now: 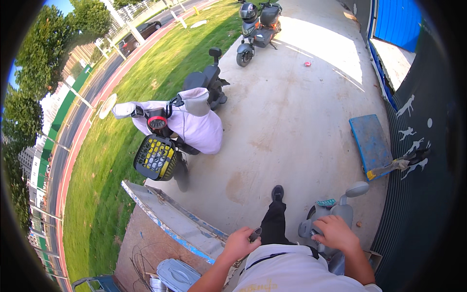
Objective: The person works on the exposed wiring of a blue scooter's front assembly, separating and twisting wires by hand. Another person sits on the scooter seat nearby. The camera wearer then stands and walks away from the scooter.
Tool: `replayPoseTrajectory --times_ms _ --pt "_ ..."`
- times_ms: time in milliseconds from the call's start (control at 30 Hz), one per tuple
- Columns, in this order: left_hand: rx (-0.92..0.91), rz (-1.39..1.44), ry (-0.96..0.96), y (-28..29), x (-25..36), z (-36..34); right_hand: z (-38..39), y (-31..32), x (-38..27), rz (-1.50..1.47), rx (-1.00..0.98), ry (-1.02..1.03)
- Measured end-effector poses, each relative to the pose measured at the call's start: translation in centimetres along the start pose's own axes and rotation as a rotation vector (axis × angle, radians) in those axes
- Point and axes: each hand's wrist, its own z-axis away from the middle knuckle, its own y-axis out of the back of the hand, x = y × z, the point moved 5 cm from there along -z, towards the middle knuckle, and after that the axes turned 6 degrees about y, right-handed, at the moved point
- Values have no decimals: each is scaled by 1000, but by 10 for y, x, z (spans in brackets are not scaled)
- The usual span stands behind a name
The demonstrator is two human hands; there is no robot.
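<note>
My left hand (242, 245) is closed around a small dark thing with a rounded end (255, 235); its kind cannot be made out. It is held in front of my waist, beside my black-trousered leg (274, 221). My right hand (336, 233) is at the right of my waist, its fingers loosely bent and apart, with nothing seen in them. Below and beyond it stands a grey scooter (343, 212) with a round-ended mirror (357, 189) and a green plate (326, 202). Whether my right hand touches the scooter I cannot tell.
A worn white-and-blue panel edge (170, 221) runs along my left, with a pale blue plastic piece (177, 273) and wire behind it. Ahead left stands a scooter with a lilac cover (199, 129) and basket (155, 156). A blue platform (370, 145) lies by the dark right wall.
</note>
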Motion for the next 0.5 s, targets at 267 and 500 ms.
replayPoseTrajectory --times_ms 267,500 --pt "-134 -24 129 21 -3 -215 -220 114 109 16 65 -10" --pt "-80 17 35 69 48 -385 -316 110 205 -177 -105 -74"
